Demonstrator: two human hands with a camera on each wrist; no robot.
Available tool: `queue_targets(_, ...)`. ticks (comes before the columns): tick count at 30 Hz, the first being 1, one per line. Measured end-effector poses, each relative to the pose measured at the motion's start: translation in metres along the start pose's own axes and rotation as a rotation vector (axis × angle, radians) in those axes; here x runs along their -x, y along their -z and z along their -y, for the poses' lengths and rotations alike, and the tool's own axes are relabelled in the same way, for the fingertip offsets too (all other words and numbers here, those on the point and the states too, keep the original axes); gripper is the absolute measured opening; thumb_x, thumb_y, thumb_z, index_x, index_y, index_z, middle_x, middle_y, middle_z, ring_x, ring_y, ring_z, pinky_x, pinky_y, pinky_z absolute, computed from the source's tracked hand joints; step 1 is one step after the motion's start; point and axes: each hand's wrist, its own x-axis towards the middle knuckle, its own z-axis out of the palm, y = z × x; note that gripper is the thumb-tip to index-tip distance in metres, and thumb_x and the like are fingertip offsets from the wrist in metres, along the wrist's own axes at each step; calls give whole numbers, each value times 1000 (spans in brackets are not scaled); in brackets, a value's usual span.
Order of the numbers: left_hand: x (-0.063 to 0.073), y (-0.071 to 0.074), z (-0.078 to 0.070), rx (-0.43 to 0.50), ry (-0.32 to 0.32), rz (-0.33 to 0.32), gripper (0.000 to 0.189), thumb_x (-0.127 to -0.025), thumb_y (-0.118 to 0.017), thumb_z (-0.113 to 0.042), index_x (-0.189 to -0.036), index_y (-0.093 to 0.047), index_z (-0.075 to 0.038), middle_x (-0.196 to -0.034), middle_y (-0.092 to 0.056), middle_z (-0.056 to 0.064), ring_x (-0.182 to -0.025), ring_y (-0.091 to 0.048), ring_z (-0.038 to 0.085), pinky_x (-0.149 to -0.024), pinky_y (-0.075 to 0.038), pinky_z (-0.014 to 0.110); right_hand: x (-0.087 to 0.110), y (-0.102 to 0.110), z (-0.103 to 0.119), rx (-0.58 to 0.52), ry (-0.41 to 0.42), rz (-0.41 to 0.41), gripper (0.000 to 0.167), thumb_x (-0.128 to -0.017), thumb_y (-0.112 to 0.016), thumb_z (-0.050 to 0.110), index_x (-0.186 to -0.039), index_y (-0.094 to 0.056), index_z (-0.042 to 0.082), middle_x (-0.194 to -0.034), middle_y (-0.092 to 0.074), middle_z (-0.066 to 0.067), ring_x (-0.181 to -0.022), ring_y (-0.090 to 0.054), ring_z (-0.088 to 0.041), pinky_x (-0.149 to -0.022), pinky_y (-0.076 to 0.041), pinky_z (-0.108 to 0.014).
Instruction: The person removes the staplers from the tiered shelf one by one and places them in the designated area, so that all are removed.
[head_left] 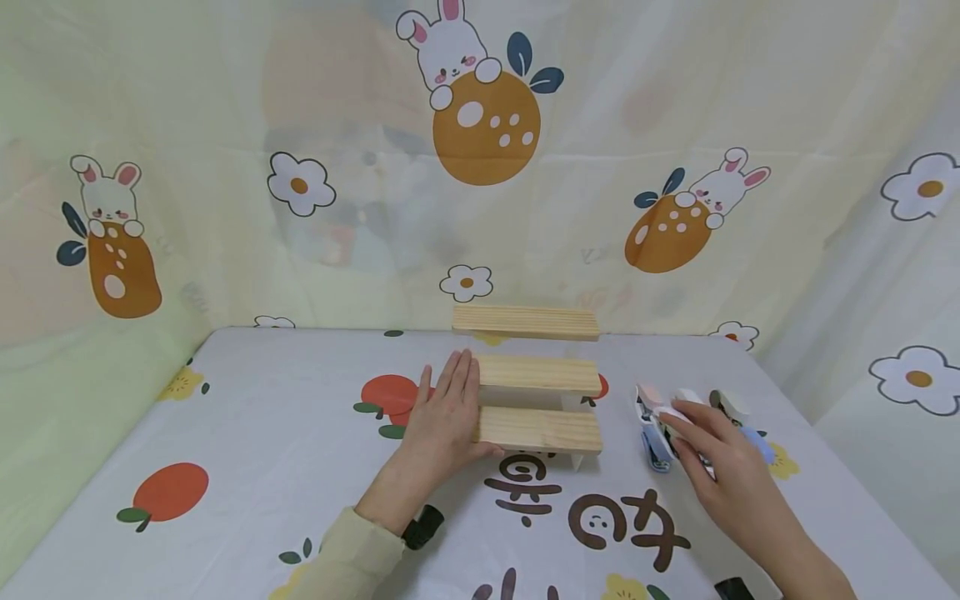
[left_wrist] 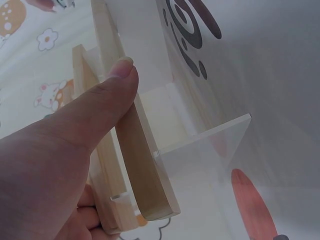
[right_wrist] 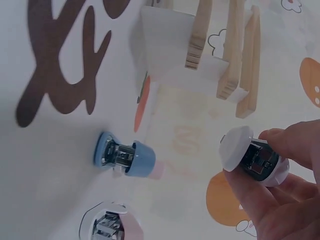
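Observation:
A three-step wooden display shelf (head_left: 540, 429) with pale boards on white supports stands in the head view. My left hand (head_left: 442, 412) rests against its left side, fingers straight and thumb (left_wrist: 117, 75) over the edge of a board. To the right of the shelf, my right hand (head_left: 723, 454) pinches a small white mini stapler (right_wrist: 236, 149) between thumb and fingers. Below it in the right wrist view are a blue mini stapler (right_wrist: 142, 160) and a white and pink one (right_wrist: 131, 222). The right hand partly hides the group in the head view.
A printed cloth (head_left: 247, 467) covers the table, with fruit, flowers and brown lettering. Behind it hangs a pale curtain (head_left: 360, 275) with rabbit pictures. More small staplers (head_left: 731, 406) lie beyond the right hand. Dark bands (head_left: 422, 527) sit on the wrists.

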Motion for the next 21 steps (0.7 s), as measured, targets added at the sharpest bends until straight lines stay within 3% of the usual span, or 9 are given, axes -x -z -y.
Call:
queue_targets(3,0,1,0,2,-1,2,127,-65,-83,-63,-155,-21,2,-165,-22,15,-154,-20,29,-124,-18,55,3,1,0,-6,6,4,43,-75,-75,-12,-116,-71,0,-126,-61,-20,-107,-61,-37,-95,-20,9)
queue_targets(10,0,2,0,-1,1,8,127,-65,-83,-63,-155,-21,2,-165,-22,15,-154,-19,29,-124,-17,56,11,-1,-3,20,64,-19,43,-68,-79,-12,-109,-73,1,-124,-64,-16,-102,-64,-33,-87,-35,6)
queue_targets(12,0,2,-1,-4,4,13,127,-65,-83,-63,-155,-21,2,-165,-22,15,-154,-18,29,-124,-17,55,13,-1,-4,26,47,9,41,-70,-79,-9,-109,-74,3,-123,-64,-15,-104,-64,-34,-90,-31,6)
queue_targets(13,0,2,-1,-4,5,16,127,-66,-83,-63,-155,-21,1,-165,-22,15,-154,-18,29,-124,-17,55,14,-1,-4,33,29,33,40,-72,-78,-7,-110,-74,5,-124,-64,-14,-106,-64,-35,-92,-36,3)
queue_targets(17,0,3,-1,-6,5,19,126,-66,-83,-63,-155,-21,2,-165,-22,15,-154,-18,29,-124,-17,55,17,0,-4,19,-51,128,33,-81,-72,-2,-113,-74,6,-126,-63,-14,-113,-61,-37,-94,-29,5)
queue_targets(20,0,3,-1,-5,2,14,127,-66,-83,-63,-155,-21,2,-165,-22,15,-154,-18,29,-124,-17,55,18,0,-5,16,-79,169,31,-83,-69,-3,-112,-74,5,-125,-64,-14,-113,-61,-36,-91,-35,2)
queue_targets(21,1,3,-1,-5,2,13,127,-66,-83,-63,-155,-22,2,-165,-22,15,-154,-18,29,-124,-18,55,18,0,-5,21,-79,179,31,-83,-69,-3,-112,-74,5,-125,-65,-15,-113,-62,-36,-90,-43,-5)
